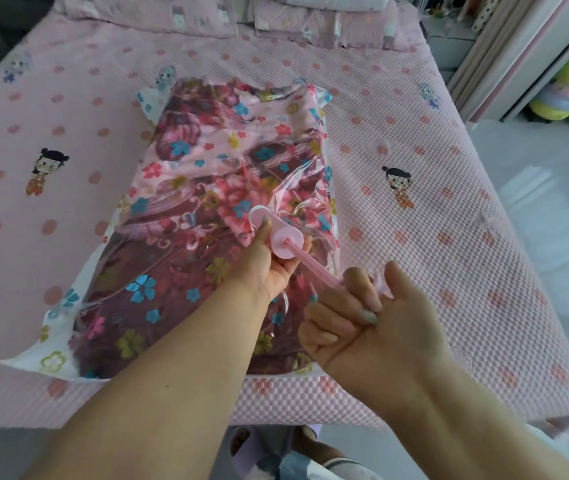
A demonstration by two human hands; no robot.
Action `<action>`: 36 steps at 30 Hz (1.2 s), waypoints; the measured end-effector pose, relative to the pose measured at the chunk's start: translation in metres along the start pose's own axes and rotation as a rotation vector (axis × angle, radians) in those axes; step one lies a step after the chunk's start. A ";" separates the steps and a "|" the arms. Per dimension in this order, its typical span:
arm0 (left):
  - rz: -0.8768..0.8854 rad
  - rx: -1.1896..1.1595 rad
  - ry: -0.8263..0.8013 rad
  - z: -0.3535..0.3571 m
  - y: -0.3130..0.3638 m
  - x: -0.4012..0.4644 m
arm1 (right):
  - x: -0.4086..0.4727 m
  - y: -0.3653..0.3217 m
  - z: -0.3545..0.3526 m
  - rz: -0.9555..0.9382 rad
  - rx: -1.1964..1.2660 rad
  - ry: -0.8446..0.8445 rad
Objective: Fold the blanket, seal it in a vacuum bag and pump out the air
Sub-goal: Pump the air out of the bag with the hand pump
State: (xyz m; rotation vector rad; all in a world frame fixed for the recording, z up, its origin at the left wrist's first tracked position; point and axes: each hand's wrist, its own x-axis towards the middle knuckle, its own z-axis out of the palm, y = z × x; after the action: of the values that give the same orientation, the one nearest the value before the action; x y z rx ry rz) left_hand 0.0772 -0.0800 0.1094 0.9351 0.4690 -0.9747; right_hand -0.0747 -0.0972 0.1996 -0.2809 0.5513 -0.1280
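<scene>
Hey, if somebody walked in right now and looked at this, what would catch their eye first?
Probably the bright floral blanket sealed inside the clear vacuum bag, lying in the middle of the pink dotted bed cover. Next, the pink hand pump set on the bag: the left hand grips its barrel, while the right hand holds the pulled-out plunger rod.
</scene>
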 end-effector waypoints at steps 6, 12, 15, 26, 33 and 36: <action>-0.052 0.208 0.040 0.004 0.001 -0.002 | 0.076 -0.009 0.029 -0.076 -0.050 0.332; -0.031 -0.038 -0.040 -0.004 -0.002 0.003 | 0.007 0.007 0.003 0.031 -0.041 0.097; -0.019 -0.065 -0.034 -0.008 -0.001 0.008 | -0.003 0.003 0.000 -0.061 -0.042 0.083; -0.036 -0.006 -0.047 -0.011 -0.003 0.007 | 0.002 0.014 0.006 -0.027 -0.128 0.123; -0.084 0.221 -0.022 -0.007 0.002 0.001 | 0.058 0.000 0.025 -0.088 -0.065 0.304; 0.033 0.391 0.023 -0.008 0.002 0.004 | 0.067 0.003 0.023 -0.138 -0.246 0.325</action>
State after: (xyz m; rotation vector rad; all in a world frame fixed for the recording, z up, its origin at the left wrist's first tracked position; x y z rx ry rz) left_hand 0.0819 -0.0747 0.1031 1.3015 0.2838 -1.0465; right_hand -0.0055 -0.1024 0.1843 -0.5440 0.8727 -0.2421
